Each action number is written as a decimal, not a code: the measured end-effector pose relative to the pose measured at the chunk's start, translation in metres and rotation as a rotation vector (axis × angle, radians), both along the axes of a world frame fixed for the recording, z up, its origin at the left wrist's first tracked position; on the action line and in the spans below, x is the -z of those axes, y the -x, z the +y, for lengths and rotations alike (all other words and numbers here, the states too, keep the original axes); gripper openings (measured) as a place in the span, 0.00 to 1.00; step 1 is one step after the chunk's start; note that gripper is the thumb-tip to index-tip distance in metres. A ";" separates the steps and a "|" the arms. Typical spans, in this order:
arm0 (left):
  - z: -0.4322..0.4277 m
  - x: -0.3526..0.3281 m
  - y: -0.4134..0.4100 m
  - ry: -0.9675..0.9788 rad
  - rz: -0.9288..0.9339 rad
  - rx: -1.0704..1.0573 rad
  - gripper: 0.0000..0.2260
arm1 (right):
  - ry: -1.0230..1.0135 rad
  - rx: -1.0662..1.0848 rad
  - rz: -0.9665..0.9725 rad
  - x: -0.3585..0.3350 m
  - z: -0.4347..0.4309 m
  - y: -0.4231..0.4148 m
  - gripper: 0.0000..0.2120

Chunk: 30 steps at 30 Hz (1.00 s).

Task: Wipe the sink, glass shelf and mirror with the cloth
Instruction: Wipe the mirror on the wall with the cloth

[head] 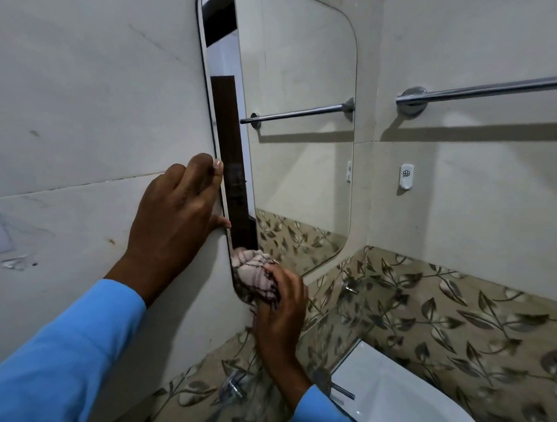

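Observation:
A tall mirror with rounded corners hangs on the pale tiled wall, seen at a steep angle. My left hand rests flat on the wall with its fingertips over the mirror's left edge. My right hand presses a bunched pink-and-white checked cloth against the mirror's lower left corner. The white sink shows at the bottom right, below my right wrist. A thin glass shelf on chrome brackets lies under my right forearm, hard to make out.
A chrome towel rail runs along the right wall, with a small white hook below it. Leaf-patterned tiles band the wall above the sink. A chrome tap lever sticks out by the basin.

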<state>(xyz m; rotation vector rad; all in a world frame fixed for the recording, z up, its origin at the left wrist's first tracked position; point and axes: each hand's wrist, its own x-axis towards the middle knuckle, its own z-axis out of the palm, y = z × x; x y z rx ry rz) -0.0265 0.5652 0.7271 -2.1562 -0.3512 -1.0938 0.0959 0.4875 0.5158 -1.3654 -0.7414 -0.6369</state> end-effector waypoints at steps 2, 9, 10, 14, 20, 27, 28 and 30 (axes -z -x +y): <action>0.001 0.000 0.000 -0.005 -0.005 0.005 0.37 | 0.005 0.032 0.056 0.014 -0.004 -0.020 0.27; 0.000 0.000 0.000 -0.005 -0.007 0.006 0.38 | -0.007 0.200 0.357 -0.002 -0.027 -0.141 0.20; -0.001 0.000 0.000 -0.008 -0.010 0.003 0.38 | -0.006 0.214 0.368 -0.007 -0.028 -0.159 0.20; -0.001 0.000 0.000 -0.022 -0.011 -0.011 0.38 | 0.042 0.245 0.460 -0.018 -0.034 -0.221 0.22; 0.002 0.002 -0.001 -0.023 -0.019 0.001 0.38 | 0.027 0.178 0.515 0.006 -0.038 -0.191 0.26; 0.002 0.002 -0.001 -0.046 -0.031 0.015 0.37 | 0.106 0.050 0.012 0.028 -0.015 -0.038 0.20; 0.002 0.002 -0.001 -0.047 -0.033 0.014 0.36 | 0.091 0.026 -0.054 0.014 -0.011 -0.024 0.21; 0.003 0.003 -0.001 -0.050 -0.038 0.010 0.35 | 0.046 -0.009 -0.172 -0.029 -0.004 -0.012 0.20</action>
